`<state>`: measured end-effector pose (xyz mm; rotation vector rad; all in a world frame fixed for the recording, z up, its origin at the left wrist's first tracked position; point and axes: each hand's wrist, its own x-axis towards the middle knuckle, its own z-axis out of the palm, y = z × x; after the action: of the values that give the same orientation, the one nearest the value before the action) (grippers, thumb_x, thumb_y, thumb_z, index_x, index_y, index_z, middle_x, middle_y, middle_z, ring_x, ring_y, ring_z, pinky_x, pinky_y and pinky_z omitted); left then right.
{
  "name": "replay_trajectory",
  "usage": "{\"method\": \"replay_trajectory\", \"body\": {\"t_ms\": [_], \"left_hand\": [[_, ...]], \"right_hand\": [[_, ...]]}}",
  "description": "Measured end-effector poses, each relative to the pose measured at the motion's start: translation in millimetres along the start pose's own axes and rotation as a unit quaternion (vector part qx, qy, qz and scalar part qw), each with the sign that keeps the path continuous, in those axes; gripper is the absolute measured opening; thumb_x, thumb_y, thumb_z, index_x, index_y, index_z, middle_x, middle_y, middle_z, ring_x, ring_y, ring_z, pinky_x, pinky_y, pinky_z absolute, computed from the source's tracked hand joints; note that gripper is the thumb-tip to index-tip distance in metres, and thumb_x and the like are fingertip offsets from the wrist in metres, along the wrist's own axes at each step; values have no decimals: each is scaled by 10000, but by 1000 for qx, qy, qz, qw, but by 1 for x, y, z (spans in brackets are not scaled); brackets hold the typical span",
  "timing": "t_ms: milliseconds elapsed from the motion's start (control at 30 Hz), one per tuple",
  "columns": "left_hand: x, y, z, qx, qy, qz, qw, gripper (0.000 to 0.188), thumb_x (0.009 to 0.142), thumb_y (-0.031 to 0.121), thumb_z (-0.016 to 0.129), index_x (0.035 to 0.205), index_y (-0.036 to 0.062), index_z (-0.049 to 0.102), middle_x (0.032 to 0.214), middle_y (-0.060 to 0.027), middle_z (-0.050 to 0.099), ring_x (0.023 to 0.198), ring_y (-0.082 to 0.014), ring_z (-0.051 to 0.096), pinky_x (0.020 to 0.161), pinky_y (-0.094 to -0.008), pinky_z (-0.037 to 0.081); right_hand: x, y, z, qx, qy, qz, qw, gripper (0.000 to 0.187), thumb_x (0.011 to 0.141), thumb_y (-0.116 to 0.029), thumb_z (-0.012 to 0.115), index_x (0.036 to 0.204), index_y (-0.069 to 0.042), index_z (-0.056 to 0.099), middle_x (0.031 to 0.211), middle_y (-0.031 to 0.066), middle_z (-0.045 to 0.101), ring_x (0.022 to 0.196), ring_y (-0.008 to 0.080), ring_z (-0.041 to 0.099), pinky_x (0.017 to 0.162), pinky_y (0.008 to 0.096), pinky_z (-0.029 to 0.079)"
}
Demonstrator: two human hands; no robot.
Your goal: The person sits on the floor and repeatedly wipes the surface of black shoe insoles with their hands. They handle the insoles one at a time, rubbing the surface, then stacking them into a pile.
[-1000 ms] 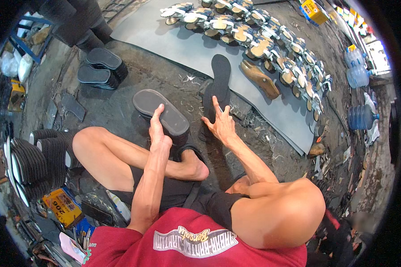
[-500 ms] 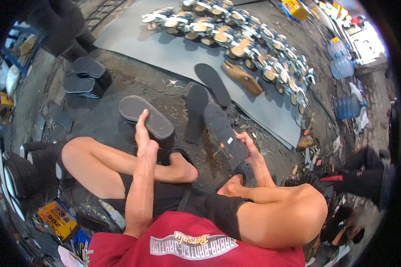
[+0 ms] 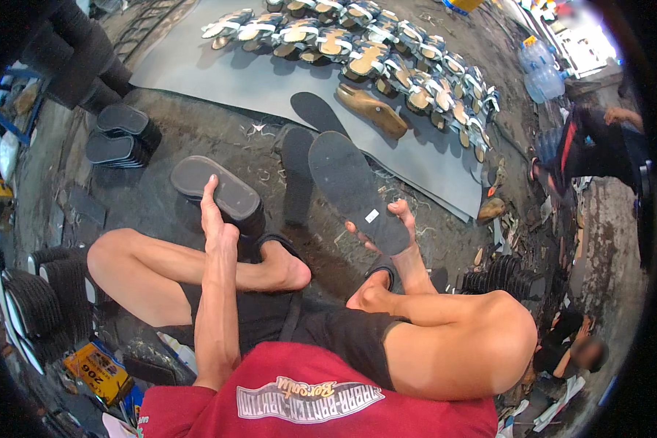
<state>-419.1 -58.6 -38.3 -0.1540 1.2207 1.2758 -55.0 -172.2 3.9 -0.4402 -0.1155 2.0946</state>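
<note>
My right hand [image 3: 403,228] grips a flat black shoe sole [image 3: 343,171] by its near end, fingers at one edge and thumb at the other. A small white sticker lies on that sole near my hand. My left hand [image 3: 215,217] holds the side of a stack of dark soles [image 3: 219,188], its thumb on the top one and its other fingers hidden. Between the hands, a dark sole [image 3: 296,168] lies on the ground. Another black sole [image 3: 315,111] rests at the grey sheet's edge, partly covered by the held one. Beside it lies a brown wooden shoe last [image 3: 372,111].
Rows of sandals with white straps [image 3: 365,58] stand on the grey sheet [image 3: 190,69]. More sole stacks [image 3: 117,150] are at the left. Water jugs [image 3: 542,77] stand at the far right, where a person in dark clothes [image 3: 598,150] is. Another person [image 3: 569,347] sits lower right.
My right hand has lifted and tilted its sole, which now looks larger and lies more over the other soles. The left hand keeps its hold. A person has come in at the right.
</note>
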Motion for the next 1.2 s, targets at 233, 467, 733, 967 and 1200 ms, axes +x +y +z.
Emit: {"method": "replay_trajectory", "body": {"t_ms": [233,467,733,967,1200], "left_hand": [[3,-2,-2,-8,-6,-3,1000,477,894,345,915,1258,87,745,1199,-66,773,1068,-276,747,989,-465,616],[-8,-2,5,1,19,4,1000,416,918,337,898,1229,102,752,1174,-64,781,1038,-280,755,958,-467,627],[-2,-2,-1,6,3,2,1000,436,931,354,882,1252,95,740,1199,-60,771,1077,-277,742,997,-466,612],[-1,-2,-1,40,14,17,999,568,906,412,894,1332,85,709,1267,-70,733,1132,-279,715,1024,-466,585],[2,-1,3,27,11,5,1000,502,920,390,883,1299,98,731,1215,-57,756,1119,-276,723,1034,-454,582]], "right_hand": [[5,-1,1,-45,65,6,997,909,919,-495,624,1619,62,463,1229,451,648,785,305,789,498,324,637],[28,5,18,-327,157,-65,930,905,972,-496,646,1702,-33,379,1316,273,712,870,193,772,659,287,639],[133,20,-3,-764,230,-138,587,813,994,-387,827,1679,-146,460,1371,275,598,997,311,661,907,452,579],[186,-37,-51,-828,302,-152,447,732,1019,-252,775,1677,-213,456,1488,411,478,1167,619,680,1010,627,595],[150,-85,-62,-512,180,-129,830,624,1079,-413,642,1631,-150,519,1273,263,691,864,299,791,734,410,670]]}}
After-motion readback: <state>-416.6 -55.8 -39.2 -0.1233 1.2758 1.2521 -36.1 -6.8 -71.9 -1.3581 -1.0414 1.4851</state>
